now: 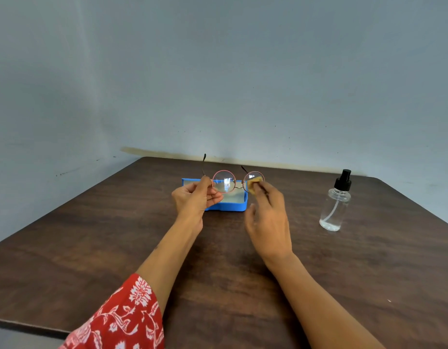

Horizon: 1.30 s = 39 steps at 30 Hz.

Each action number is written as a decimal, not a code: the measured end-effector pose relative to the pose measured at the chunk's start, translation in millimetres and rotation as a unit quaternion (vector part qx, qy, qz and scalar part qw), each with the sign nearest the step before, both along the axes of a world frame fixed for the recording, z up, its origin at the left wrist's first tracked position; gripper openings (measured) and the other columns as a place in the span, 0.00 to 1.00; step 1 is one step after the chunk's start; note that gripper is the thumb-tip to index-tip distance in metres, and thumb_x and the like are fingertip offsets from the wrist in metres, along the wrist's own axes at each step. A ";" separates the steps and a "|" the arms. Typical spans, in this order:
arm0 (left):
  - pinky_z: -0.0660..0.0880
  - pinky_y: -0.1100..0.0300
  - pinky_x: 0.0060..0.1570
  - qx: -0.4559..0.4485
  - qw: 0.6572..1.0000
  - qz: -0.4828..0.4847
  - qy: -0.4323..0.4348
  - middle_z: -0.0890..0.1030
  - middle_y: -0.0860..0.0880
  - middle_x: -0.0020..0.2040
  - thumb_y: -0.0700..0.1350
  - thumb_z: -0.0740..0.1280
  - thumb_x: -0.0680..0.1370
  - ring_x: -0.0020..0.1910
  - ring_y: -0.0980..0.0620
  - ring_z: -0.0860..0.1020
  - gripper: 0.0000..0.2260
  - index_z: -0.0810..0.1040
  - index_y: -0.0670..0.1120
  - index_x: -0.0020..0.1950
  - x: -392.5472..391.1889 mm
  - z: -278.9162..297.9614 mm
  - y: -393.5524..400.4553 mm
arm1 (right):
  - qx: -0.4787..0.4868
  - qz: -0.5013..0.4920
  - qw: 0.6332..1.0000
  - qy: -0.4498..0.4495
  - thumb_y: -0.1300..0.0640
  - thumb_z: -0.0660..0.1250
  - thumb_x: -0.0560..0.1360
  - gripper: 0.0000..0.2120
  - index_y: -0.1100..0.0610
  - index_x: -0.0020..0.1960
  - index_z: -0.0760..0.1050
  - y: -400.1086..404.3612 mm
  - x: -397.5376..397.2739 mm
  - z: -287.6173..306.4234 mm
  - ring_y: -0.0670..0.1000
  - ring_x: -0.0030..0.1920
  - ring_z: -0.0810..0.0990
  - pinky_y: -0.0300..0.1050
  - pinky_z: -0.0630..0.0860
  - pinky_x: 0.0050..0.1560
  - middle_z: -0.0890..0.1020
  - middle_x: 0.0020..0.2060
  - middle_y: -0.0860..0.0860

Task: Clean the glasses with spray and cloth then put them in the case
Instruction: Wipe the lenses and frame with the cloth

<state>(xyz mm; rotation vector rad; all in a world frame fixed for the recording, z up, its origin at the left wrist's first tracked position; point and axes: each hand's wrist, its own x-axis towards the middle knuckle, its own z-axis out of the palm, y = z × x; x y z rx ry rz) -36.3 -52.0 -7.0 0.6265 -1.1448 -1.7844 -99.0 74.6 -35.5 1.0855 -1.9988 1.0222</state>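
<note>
dark wooden table (117,248) set against a pale grey-blue wall (217,71). above it the left hand (195,200) pinches the round-rimmed glasses (224,182) by the frame's left edge, temples pointing away from the person. the right hand (267,217) presses a small yellow cloth (254,185) on the right lens, fingers closed on it. behind them the open blue case (228,205) lies on the table (its inside looks grey). a clear spray bottle (336,205) with black nozzle stands upright, well apart to the right.

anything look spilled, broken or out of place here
Nothing stands out. The clear spray bottle with a black nozzle stands upright, the open blue case lies flat on the brown wooden table, and the round wire-framed glasses look intact.
</note>
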 end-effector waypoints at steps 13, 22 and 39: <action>0.80 0.62 0.31 0.005 1.000 0.002 -0.001 0.79 0.47 0.23 0.37 0.68 0.73 0.25 0.52 0.80 0.07 0.80 0.38 0.35 0.0 -1.0 1.0 | 0.019 0.015 1.000 0.015 0.71 0.66 0.70 0.21 0.66 0.63 0.74 -0.1 4.2 0.6 0.58 0.62 0.74 0.41 0.75 0.51 0.76 0.59 0.61; 0.79 0.62 0.30 0.003 1.000 0.007 -0.004 0.79 0.48 0.23 0.37 0.68 0.74 0.25 0.53 0.80 0.06 0.80 0.38 0.36 0.8 -1.1 1.4 | 0.031 -0.020 0.999 -0.004 0.70 0.63 0.72 0.22 0.66 0.66 0.71 0.9 4.2 3.9 0.58 0.64 0.71 0.46 0.79 0.50 0.72 0.63 0.61; 0.80 0.61 0.31 0.007 1.000 0.011 -0.014 0.79 0.48 0.23 0.37 0.69 0.72 0.26 0.52 0.80 0.06 0.80 0.38 0.35 0.1 -1.3 -0.9 | 0.033 -0.013 0.999 0.002 0.70 0.64 0.71 0.23 0.66 0.66 0.71 -0.9 2.9 0.7 0.57 0.64 0.71 0.41 0.76 0.49 0.73 0.62 0.60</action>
